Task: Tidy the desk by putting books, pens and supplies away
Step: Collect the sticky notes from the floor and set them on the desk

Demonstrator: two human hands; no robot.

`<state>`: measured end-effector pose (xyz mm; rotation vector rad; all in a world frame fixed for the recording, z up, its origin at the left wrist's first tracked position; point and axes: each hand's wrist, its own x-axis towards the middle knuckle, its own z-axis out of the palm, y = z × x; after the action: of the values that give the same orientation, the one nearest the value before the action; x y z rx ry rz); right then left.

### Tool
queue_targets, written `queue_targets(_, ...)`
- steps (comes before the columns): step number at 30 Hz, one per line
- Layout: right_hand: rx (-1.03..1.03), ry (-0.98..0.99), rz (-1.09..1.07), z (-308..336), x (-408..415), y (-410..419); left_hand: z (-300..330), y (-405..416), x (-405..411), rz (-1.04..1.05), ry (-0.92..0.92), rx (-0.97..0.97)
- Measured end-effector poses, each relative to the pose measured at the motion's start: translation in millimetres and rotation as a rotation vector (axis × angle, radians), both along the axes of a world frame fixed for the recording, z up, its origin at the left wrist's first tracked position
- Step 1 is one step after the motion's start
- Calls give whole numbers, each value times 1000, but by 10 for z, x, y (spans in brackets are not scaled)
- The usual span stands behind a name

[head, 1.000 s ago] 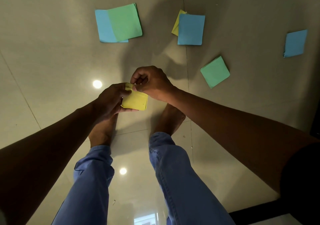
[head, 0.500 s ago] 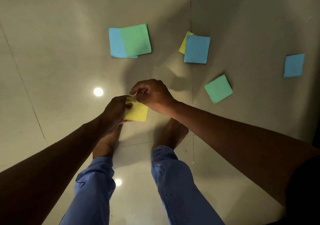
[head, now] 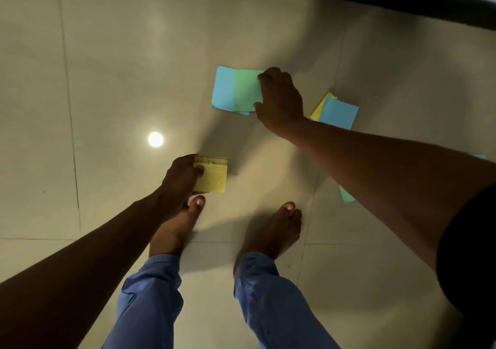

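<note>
My left hand (head: 182,179) grips a yellow pad of sticky notes (head: 213,175) above the tiled floor, thumb on top. My right hand (head: 279,99) reaches forward and lies on the right edge of a green sticky-note pad (head: 245,89) that overlaps a blue pad (head: 222,88) on the floor; its fingertips and thumb touch the green pad's edge. Right of that hand, a blue pad (head: 339,114) lies over a yellow one (head: 320,107). A green pad (head: 346,195) peeks out from under my right forearm.
My bare feet (head: 273,228) and blue trouser legs (head: 268,295) stand on the glossy tiles just behind the pads. A dark edge (head: 402,2) runs across the top right. A ceiling light reflects on the floor (head: 155,139). A sliver of another blue note (head: 480,156) shows at the far right.
My right hand let go of the yellow pad and reached forward onto the green and blue pads. My left hand alone keeps the yellow pad. The view moved forward.
</note>
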<state>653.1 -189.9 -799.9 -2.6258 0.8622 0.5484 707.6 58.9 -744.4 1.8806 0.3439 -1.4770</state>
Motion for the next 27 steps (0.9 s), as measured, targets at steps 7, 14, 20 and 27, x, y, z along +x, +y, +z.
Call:
queue_targets(7,-208,97,195,-126,152,-41,-57,160,32,51,24,10)
queue_targets(14,-126,186,32,-21,321,-154,-96,299,-66,81,29,57)
queue_targets(20,91,108,-245,32,134,-134,-3,247,-79,183,86,26)
queue_targets(27,493,-107,-892,312,-367,196,152,68,-297,351,237,-68)
